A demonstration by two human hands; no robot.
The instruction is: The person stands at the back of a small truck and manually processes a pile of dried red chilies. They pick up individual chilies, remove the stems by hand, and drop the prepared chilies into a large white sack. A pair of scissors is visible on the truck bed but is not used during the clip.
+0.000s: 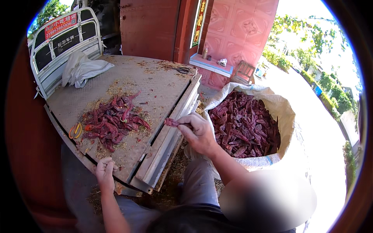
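My right hand (199, 134) pinches a dried red chili pepper (171, 122) between thumb and fingers, over the gap between the truck bed (163, 96) and an open woven sack (287, 113). Dark red dried chilies (244, 125) fill much of the sack's mouth. On the bed lies a loose pile of dried chilies (113, 122), wrinkled and dark, with a few brighter ones. My left hand (106, 171) is at the bed's near edge, below the pile, fingers curled; whether anything is inside it is hidden. Yellow-and-orange-handled scissors (75, 130) lie left of the pile.
A white woven sack (83, 68) lies crumpled by the bed's metal rack (65, 38), which bears a sign with writing. Dark-handled scissors (182, 70) lie at the far corner. Seeds and stem scraps (119, 87) litter the bed. Beyond are a tiled ledge (211, 65) and a wooden chair (244, 71).
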